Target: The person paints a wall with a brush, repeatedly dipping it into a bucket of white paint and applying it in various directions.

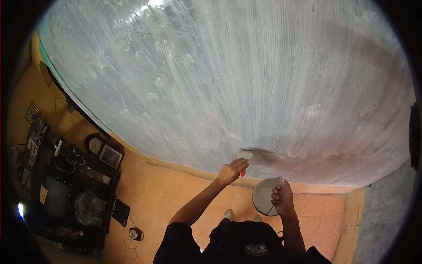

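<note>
My left hand (231,171) grips a paintbrush (246,154) and presses its bristles against the low part of a grey-white brushed wall (228,75). My right hand (282,198) holds a white paint bucket (263,193) by its rim or wire handle, close to the wall and just right of the brush. The bucket has pale paint inside. Both arms reach forward from my dark shirt at the bottom of the view.
An orange tiled floor (176,189) lies below. At the left stands a dark shelf unit (70,193) with a small television, a fan, a clock and picture frames. Cables and a small device (136,234) lie on the floor. A yellow wall is at far left.
</note>
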The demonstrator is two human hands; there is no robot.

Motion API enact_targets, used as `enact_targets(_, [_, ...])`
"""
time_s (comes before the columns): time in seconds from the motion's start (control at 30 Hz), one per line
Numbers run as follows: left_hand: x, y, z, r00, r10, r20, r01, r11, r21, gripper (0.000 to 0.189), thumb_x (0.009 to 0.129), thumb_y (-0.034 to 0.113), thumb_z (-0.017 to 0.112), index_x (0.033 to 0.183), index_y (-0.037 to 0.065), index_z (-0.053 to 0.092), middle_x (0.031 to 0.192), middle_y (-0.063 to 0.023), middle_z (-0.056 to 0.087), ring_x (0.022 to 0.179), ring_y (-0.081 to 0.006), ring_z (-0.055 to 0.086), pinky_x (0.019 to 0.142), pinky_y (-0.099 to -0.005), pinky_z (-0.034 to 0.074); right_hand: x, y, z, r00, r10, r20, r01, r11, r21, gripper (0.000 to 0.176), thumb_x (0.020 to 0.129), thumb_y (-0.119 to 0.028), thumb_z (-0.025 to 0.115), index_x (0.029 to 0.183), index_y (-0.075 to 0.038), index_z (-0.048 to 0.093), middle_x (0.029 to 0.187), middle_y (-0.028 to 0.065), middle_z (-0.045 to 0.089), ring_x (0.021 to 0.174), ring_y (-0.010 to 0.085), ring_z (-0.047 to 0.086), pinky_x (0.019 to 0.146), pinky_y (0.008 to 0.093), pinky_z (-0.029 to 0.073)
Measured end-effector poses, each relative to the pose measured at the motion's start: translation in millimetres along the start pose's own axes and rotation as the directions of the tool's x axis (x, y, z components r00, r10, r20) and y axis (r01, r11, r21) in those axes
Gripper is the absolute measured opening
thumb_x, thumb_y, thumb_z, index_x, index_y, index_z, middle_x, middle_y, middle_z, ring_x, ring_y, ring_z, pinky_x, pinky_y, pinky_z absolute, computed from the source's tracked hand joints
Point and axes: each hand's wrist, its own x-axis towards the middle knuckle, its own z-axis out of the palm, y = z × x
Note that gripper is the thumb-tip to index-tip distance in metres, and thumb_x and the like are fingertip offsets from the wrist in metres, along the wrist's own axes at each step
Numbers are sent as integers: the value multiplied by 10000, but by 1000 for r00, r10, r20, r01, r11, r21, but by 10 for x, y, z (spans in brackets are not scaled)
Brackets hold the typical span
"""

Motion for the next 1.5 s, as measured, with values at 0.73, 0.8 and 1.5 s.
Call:
enact_targets(0.73, [3128,1592,-4152,747,477,-464,-285,860,424,152,910,-29,660,1045,21,710,1053,-69,736,933,-176,714,777,-299,598,104,-12,-266,1000,19,-2,-19,998,57,443,1010,-566,440,794,-184,502,659,-25,455,485,79,384,413,211,268])
enact_targets(0.8, [3163,1633,-4010,683,522,-512,-332,845,418,157,901,-24,677,1044,30,714,1046,-68,737,934,-176,714,779,-301,596,101,-13,-283,1000,16,5,-16,997,71,442,1007,-568,445,792,-185,500,658,-27,456,487,79,385,414,211,268])
enact_targets(1.5, [1500,919,-1091,768,619,-165,-433,691,580,276,798,87,773,1070,119,736,1222,-28,675,1144,-251,669,708,-255,621,86,-149,-621,996,7,-92,-2,998,56,428,987,-573,499,816,-181,477,680,-25,443,479,70,351,410,206,258])
